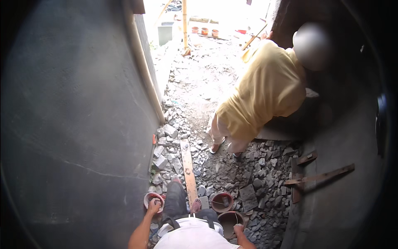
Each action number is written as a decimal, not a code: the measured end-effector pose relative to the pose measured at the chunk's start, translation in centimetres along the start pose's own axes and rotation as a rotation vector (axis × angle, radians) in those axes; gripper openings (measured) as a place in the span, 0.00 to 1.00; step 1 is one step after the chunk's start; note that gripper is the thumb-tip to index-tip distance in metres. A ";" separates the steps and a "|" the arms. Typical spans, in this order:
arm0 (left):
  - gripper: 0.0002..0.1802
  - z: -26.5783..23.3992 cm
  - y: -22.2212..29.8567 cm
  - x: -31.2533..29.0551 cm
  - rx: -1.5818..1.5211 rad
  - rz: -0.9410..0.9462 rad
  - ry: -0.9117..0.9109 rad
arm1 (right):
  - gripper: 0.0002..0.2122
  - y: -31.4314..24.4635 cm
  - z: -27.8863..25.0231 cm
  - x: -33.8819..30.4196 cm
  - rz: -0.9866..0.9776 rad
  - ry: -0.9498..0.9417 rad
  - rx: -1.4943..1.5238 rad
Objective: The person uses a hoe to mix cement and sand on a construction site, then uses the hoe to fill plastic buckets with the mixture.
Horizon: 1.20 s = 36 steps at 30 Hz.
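At the lower left, my left hand (pixel 154 205) is over the mouth of a small pale bucket with a reddish rim (pixel 146 201). Its fingers are curled, and what they hold is too small to make out. On the other side of my legs, my right hand (pixel 238 228) is closed on the thin wire handle of a brown bucket (pixel 221 216). A grey residue shows inside this bucket. Just beyond it stands another brown bucket (pixel 213 200) with a wire handle across its mouth.
A narrow plank (pixel 188 166) lies over broken stones (pixel 265 166) by my feet. Ahead on the right, a person in a yellow top (pixel 265 87) bends toward the dark wall. Grey walls (pixel 83 124) flank me. Wooden pieces (pixel 319 175) lean at right. Several small buckets (pixel 205 31) stand far off.
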<state>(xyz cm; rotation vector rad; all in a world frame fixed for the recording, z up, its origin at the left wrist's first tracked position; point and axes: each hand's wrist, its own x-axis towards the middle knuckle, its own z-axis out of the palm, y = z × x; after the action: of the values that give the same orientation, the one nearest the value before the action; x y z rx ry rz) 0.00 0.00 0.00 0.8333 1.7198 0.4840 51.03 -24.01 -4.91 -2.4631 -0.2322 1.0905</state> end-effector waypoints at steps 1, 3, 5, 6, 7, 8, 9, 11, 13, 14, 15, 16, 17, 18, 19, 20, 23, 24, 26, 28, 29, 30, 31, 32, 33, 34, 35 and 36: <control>0.16 -0.3 -0.4 1.8 0.016 -0.009 -0.024 | 0.06 -0.5 1.0 -0.3 0.016 0.010 0.008; 0.16 6.1 -0.2 2.5 -0.055 -0.056 -0.067 | 0.06 -3.8 -5.6 3.6 -0.002 0.059 -0.065; 0.16 4.4 2.1 7.1 0.086 -0.052 -0.178 | 0.07 -3.9 -3.0 3.0 0.062 0.087 -0.081; 0.16 2.5 3.6 9.9 0.105 -0.053 -0.171 | 0.07 -5.8 0.0 2.9 0.073 0.074 -0.071; 0.17 0.7 5.1 12.6 0.093 -0.112 -0.140 | 0.07 -7.6 2.8 2.5 0.117 0.059 -0.080; 0.17 -1.2 6.6 15.4 0.081 -0.172 -0.109 | 0.07 -9.5 5.9 2.1 0.163 0.044 -0.090; 0.17 -1.4 9.9 19.6 0.050 -0.208 -0.099 | 0.07 -12.4 8.3 3.5 0.158 0.061 -0.071; 0.15 -4.6 10.5 23.8 0.090 -0.230 -0.013 | 0.06 -14.2 11.4 3.3 0.165 0.106 -0.079; 0.15 -10.9 12.4 26.9 0.315 -0.036 0.126 | 0.05 -21.5 16.2 -0.2 0.314 -0.013 -0.145; 0.15 -9.1 15.3 27.9 0.240 -0.186 0.076 | 0.06 -23.1 15.4 -1.6 0.316 -0.016 -0.156; 0.16 -7.3 17.1 28.1 0.266 -0.232 -0.015 | 0.06 -22.6 13.6 -2.3 0.306 -0.010 -0.159; 0.17 -3.2 20.8 29.9 0.253 -0.235 -0.150 | 0.06 -21.2 10.7 -0.2 0.170 0.067 -0.209; 0.17 -1.1 25.8 33.6 0.280 -0.076 -0.222 | 0.06 -21.0 9.6 0.6 0.038 0.112 -0.256; 0.18 -6.6 28.7 37.6 0.410 0.027 -0.144 | 0.07 -27.4 17.0 -1.3 0.084 0.045 -0.124; 0.18 -7.1 32.4 41.1 0.484 0.173 -0.101 | 0.07 -31.4 19.4 -1.6 0.073 0.023 -0.099; 0.19 -7.2 36.1 44.4 0.452 0.166 -0.122 | 0.08 -35.2 21.3 -2.1 0.033 -0.006 -0.160; 0.18 0.8 50.9 51.9 0.451 0.440 -0.211 | 0.10 -43.8 23.0 0.9 0.010 -0.028 -0.092; 0.18 3.1 54.3 53.3 0.362 0.418 -0.276 | 0.09 -45.7 23.9 1.5 -0.009 -0.039 -0.079; 0.18 6.0 60.1 56.3 0.322 0.465 -0.320 | 0.09 -50.6 25.7 3.8 -0.043 -0.054 -0.067; 0.18 8.1 64.1 58.4 0.308 0.475 -0.377 | 0.09 -53.2 25.5 5.5 -0.010 -0.044 -0.087; 0.18 8.5 66.3 59.9 0.294 0.503 -0.413 | 0.09 -54.9 26.2 6.3 -0.005 -0.046 -0.089; 0.18 8.4 67.9 62.9 0.312 0.495 -0.418 | 0.09 -57.4 28.2 7.8 -0.017 -0.088 -0.075; 0.18 8.7 68.9 65.2 0.332 0.498 -0.401 | 0.09 -59.2 28.7 9.5 -0.010 -0.089 -0.072; 0.17 8.6 69.8 67.2 0.354 0.502 -0.384 | 0.09 -61.0 29.6 10.5 0.004 -0.102 -0.062; 0.17 7.7 69.7 69.8 0.424 0.486 -0.328 | 0.09 -63.0 30.7 11.9 0.019 -0.120 -0.042; 0.17 6.7 69.5 72.4 0.492 0.480 -0.269 | 0.09 -65.0 31.4 13.5 0.042 -0.131 -0.025; 0.17 7.5 69.9 73.3 0.431 0.305 -0.261 | 0.09 -66.2 30.5 14.7 0.080 -0.121 -0.015; 0.18 4.8 69.0 76.1 0.539 0.187 -0.243 | 0.09 -68.8 31.4 16.3 0.091 -0.159 0.015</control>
<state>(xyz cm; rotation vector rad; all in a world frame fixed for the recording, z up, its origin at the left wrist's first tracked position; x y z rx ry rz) 13.51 101.85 -4.24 1.3864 1.5674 0.0253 40.39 52.65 -3.28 -2.3964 -0.1607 1.3234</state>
